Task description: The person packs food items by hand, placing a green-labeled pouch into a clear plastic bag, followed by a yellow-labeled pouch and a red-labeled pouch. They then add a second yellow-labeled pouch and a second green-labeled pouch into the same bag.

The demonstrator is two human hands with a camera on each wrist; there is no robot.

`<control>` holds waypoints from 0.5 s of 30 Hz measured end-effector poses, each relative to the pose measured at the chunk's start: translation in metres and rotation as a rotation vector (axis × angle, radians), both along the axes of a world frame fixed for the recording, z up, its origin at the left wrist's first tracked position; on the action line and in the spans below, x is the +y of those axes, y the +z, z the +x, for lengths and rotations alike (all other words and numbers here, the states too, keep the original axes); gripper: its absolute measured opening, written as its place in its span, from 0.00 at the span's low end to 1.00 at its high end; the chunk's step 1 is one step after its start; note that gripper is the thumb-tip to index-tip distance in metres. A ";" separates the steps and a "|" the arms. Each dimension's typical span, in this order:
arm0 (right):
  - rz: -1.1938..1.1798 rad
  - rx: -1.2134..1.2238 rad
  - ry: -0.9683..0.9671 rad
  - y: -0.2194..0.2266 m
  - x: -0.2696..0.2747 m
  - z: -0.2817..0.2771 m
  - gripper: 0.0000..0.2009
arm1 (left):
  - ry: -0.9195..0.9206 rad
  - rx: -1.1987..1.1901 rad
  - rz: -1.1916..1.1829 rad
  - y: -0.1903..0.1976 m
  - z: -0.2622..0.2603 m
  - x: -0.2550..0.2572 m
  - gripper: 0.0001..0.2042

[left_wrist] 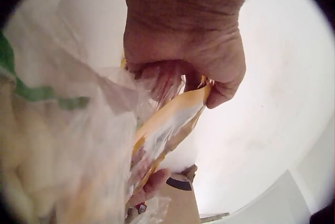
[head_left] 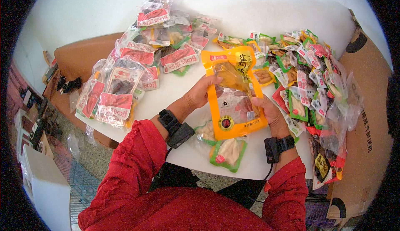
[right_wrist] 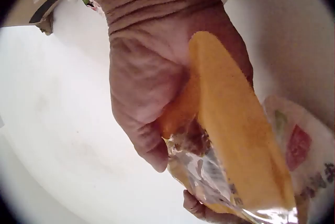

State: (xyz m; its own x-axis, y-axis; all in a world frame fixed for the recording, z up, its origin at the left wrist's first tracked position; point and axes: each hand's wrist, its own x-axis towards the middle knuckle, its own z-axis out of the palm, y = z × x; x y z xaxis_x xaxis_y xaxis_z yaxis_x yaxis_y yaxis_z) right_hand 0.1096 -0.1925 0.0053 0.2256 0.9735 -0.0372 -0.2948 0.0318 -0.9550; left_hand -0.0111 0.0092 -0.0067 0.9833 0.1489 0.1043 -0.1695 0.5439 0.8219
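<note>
a: how many packets are in hand?

b: one, the large orange packet, held over the tabletop, between the two heaps. the left hand has its grip closed on one side edge, thumb in front; the right hand grips the opposite edge, lower down, thumb in front too.

a: and the other fingers?

b: mostly hidden behind it in the head view, so i can't tell exactly how they lie.

a: what's lying close by?

b: two green-edged packets, near the front edge. one is partly covered by the orange packet in that view.

a: can you count the heaps?

b: two: the left heap, with red-and-white labels in clear plastic, and the right heap, many small packets. they overlap too much to count each one. there's one cardboard box beside the right heap, cut off by the dark rim of the view.
</note>
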 end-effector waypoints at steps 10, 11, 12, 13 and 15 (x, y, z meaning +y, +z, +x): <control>0.001 0.075 -0.060 0.002 -0.003 -0.004 0.24 | -0.060 -0.002 -0.080 -0.012 0.004 0.004 0.17; -0.004 0.063 -0.054 0.000 -0.003 -0.003 0.24 | -0.059 -0.001 -0.081 -0.009 0.003 0.002 0.17; -0.005 0.064 -0.054 0.002 -0.002 -0.004 0.24 | -0.025 0.013 -0.068 -0.005 0.002 -0.002 0.15; 0.001 0.040 -0.055 0.006 -0.002 -0.007 0.25 | 0.009 0.026 -0.056 -0.003 0.001 -0.004 0.13; 0.008 0.017 -0.056 0.008 -0.002 -0.008 0.25 | -0.005 0.031 -0.063 -0.004 0.000 -0.003 0.13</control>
State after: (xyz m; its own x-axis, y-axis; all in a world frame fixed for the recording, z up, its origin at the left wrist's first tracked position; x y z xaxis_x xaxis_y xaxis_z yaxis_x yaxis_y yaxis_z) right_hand 0.1019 -0.1940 0.0135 0.2795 0.9595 -0.0338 -0.3083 0.0564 -0.9496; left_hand -0.0108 0.0061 -0.0107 0.9867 0.1496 0.0642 -0.1417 0.5953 0.7909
